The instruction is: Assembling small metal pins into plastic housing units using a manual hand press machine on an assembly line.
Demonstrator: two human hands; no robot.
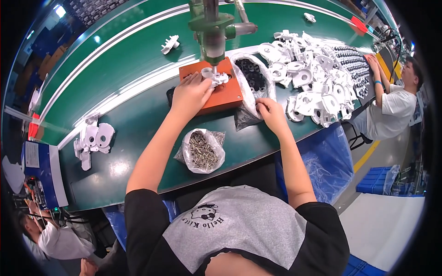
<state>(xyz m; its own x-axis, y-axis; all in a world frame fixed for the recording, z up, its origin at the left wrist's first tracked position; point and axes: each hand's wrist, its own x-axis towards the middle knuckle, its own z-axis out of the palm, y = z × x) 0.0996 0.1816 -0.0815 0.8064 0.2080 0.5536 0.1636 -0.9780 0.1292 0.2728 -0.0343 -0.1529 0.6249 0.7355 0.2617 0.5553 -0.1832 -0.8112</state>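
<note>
Clear plastic bag of small black parts (252, 76) stands open just beyond the right hand (270, 114), its mouth turned up, its lower end dark and crumpled against the worktop (138, 124). Second clear bag, holding metal screws (202, 151), lies open on the near side of both hands, between the forearms. Blue-and-white box (42, 172) sits well off to the left of the left hand (189, 94), at the worktop edge; red tag (33, 129) beyond it.

Left grip: fingers spread flat, not clenched, pressing down on a white plastic part (212, 77) seated on the orange block (221, 92) under the green press (212, 27).

Right grip: fingers curled at the lower edge of the black-parts bag, touching the plastic; whether anything is pinched inside them cannot be told.

Heap of white plastic parts (313, 78) lies right of and beyond the right hand. Smaller cluster of white parts (94, 138) lies left of the left hand.
</note>
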